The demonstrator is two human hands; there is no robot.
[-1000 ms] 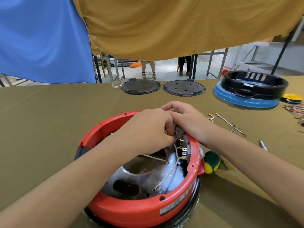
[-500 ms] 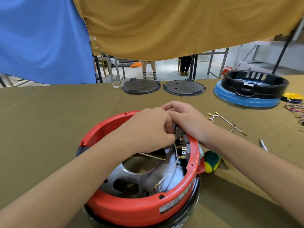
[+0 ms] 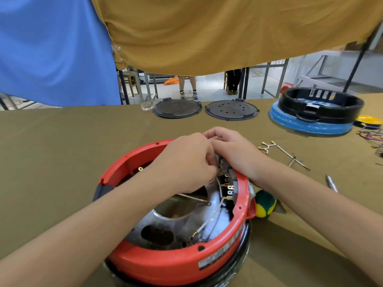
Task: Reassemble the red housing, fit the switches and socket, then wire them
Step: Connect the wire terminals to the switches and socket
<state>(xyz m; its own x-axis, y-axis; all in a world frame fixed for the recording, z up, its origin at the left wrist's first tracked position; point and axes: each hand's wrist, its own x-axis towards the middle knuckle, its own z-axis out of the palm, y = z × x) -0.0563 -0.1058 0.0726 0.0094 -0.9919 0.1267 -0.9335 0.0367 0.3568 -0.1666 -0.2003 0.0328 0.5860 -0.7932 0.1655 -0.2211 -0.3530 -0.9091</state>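
The round red housing [image 3: 165,264] sits upside down in front of me, its silver inner plate [image 3: 182,222] showing. A row of switch blocks with brass terminals [image 3: 228,183] lines the inside of its right wall. My left hand [image 3: 186,162] reaches into the housing, fingertips pinched on a white wire [image 3: 217,183] at those terminals. My right hand [image 3: 234,152] rests over the far right rim, fingers curled on the uppermost switch block. Two more white wires [image 3: 207,222] lie loose across the plate.
A green and yellow screwdriver handle [image 3: 265,206] lies just right of the housing. Loose wires with brass clips [image 3: 284,154] and a metal pen-like tool [image 3: 331,183] lie farther right. Two dark round lids [image 3: 232,110], a black ring on a blue base [image 3: 315,112] and coloured wires [image 3: 373,137] sit at the back.
Both hands stay at the same terminals; my left fingers have shifted slightly on the wire. The housing has not moved.
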